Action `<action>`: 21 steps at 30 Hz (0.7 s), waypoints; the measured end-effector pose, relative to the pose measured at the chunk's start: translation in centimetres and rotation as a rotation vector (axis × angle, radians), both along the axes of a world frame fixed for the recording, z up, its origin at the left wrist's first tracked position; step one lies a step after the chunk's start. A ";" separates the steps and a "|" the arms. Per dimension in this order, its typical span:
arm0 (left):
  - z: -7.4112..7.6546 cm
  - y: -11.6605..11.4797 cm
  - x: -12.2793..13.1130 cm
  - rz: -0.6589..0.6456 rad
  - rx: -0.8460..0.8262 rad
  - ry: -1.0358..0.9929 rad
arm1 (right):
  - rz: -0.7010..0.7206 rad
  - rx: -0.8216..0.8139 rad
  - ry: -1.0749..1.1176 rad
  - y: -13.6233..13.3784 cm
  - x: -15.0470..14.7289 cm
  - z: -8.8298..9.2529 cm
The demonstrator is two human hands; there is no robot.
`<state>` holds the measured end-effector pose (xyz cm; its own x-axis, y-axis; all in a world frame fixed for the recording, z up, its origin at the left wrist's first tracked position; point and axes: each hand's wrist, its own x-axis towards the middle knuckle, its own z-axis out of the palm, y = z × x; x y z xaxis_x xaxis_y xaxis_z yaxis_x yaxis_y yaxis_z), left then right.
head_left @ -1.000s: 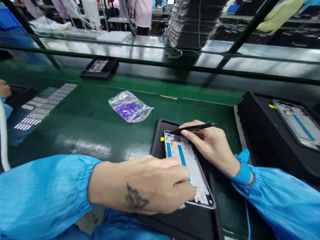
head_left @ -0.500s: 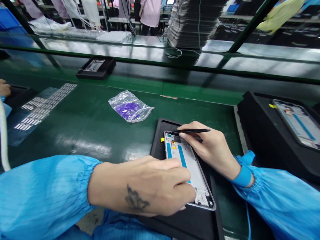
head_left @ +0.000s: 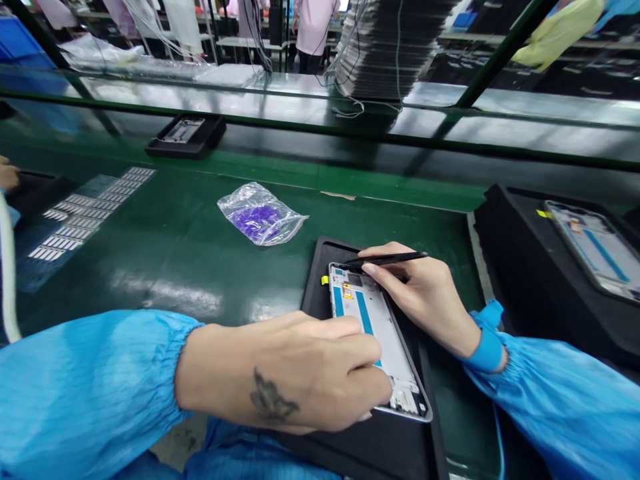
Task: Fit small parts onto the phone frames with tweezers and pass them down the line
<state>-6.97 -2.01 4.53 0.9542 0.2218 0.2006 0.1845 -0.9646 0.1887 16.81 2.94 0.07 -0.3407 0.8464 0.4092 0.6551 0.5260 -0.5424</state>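
Note:
A silver phone frame [head_left: 395, 340] with blue strips and a small gold-coloured flex part lies in a black foam tray [head_left: 320, 293]. My left hand [head_left: 310, 373] is closed over the lower left edge of the frame, its fingertips mostly hidden. Pinched in my right hand [head_left: 415, 287] is a pair of slim black tweezers [head_left: 400, 257], whose tip is at the frame's upper end. A yellow tab [head_left: 325, 280] sticks out at the frame's upper left side.
A clear zip bag of small purple pieces [head_left: 260, 217] lies beyond the tray. Sheets of pale strips [head_left: 85, 213] are on the left. Stacked black trays [head_left: 540, 267] stand at right with another phone frame [head_left: 595, 247]. A co-worker's hand [head_left: 9, 175] shows at far left.
My right hand and the tweezers have shifted slightly to the right. My left hand and the phone frame stay put. In the background, a person in pink has moved right.

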 end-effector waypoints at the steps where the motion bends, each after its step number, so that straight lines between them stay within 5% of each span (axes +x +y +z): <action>1: 0.0 0.0 0.0 0.001 -0.004 0.001 | -0.006 -0.008 0.007 0.0 0.0 0.0; 21: 0.0 0.1 0.0 0.000 -0.015 0.017 | -0.083 -0.181 0.190 0.8 0.2 -0.3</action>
